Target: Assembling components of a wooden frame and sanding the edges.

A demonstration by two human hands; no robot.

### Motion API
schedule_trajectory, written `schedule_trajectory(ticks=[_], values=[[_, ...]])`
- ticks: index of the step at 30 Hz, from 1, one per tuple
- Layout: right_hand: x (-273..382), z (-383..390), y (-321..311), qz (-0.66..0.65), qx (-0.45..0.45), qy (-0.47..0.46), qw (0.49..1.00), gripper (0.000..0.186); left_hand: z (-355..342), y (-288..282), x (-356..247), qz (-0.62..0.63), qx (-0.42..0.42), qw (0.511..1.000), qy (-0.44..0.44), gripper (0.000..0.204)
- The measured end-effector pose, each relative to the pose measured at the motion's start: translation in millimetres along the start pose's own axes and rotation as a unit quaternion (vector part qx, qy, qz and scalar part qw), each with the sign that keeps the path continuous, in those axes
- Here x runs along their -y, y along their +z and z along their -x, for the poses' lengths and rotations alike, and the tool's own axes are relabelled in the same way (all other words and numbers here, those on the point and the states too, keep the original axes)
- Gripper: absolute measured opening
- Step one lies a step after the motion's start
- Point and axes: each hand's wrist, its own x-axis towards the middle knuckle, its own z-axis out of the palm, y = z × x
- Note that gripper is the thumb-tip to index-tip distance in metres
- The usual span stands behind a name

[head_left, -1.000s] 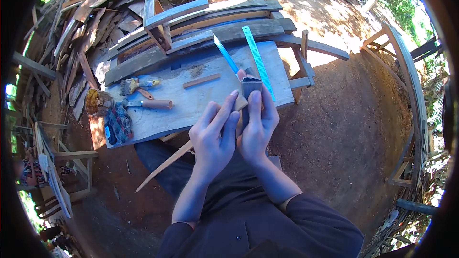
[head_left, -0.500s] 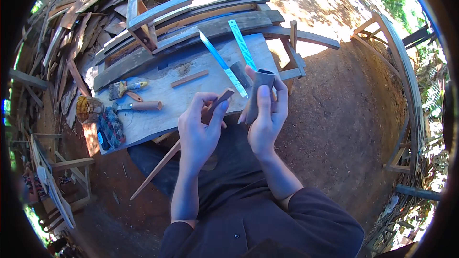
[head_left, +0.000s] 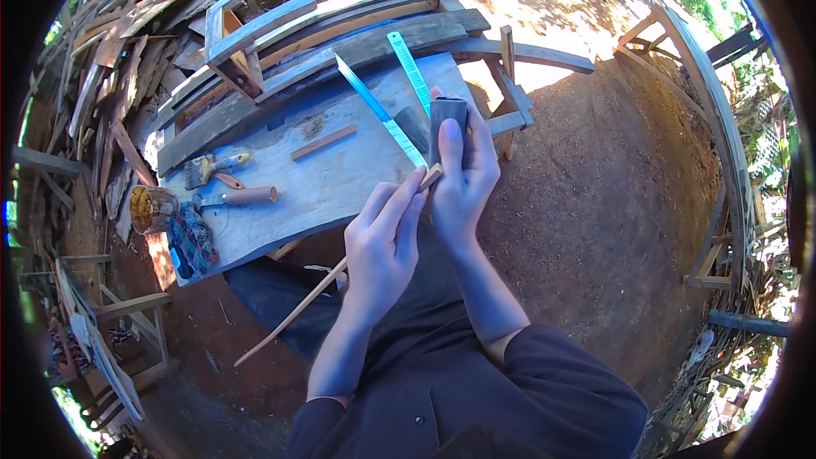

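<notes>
My left hand (head_left: 380,242) is closed around a long, thin wooden stick (head_left: 293,316), its lower end slanting down to the left over my lap. The stick's squared upper end pokes out past my fingertips, close against my right hand (head_left: 463,183). That hand grips a folded piece of dark grey sandpaper (head_left: 449,110), held upright with the thumb flat along its face. Just left of the sandpaper, on the bench board (head_left: 280,234), lie a blue-and-white blade-like strip (head_left: 380,110), a teal perforated strip (head_left: 410,68) and another dark flat piece (head_left: 411,127).
A short wooden strip (head_left: 324,143), a paintbrush (head_left: 212,167), a wooden-handled tool (head_left: 246,196) and a crumpled cloth (head_left: 194,238) lie on the board's left half. Stacked planks (head_left: 340,42) line its far side. Scrap wood (head_left: 127,51) is heaped at far left; a wooden frame (head_left: 710,110) stands right.
My left hand has moved right and slightly down, bringing the stick's upper end up to my right hand. My right hand has shifted left and up, turning the sandpaper more upright.
</notes>
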Motion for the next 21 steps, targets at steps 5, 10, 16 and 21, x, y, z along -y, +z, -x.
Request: schedule_trajectory(ticks=[5,10,16,21], values=[[-4,34,0,-0.121,-0.046,0.078,0.988,0.037,-14,-11,-2,-0.004,-0.036,0.999,-0.038,0.028],[8,13,4,-0.084,-0.021,0.021,0.996,0.037,-4,3,0,0.051,-0.001,0.999,-0.011,0.032],[9,15,8,-0.013,-0.025,-0.034,0.999,0.037,0,8,4,0.063,-0.026,0.998,-0.004,0.037],[1,16,9,-0.11,-0.057,-0.009,0.992,0.036,-5,-2,-2,0.036,-0.043,0.998,-0.004,0.035]])
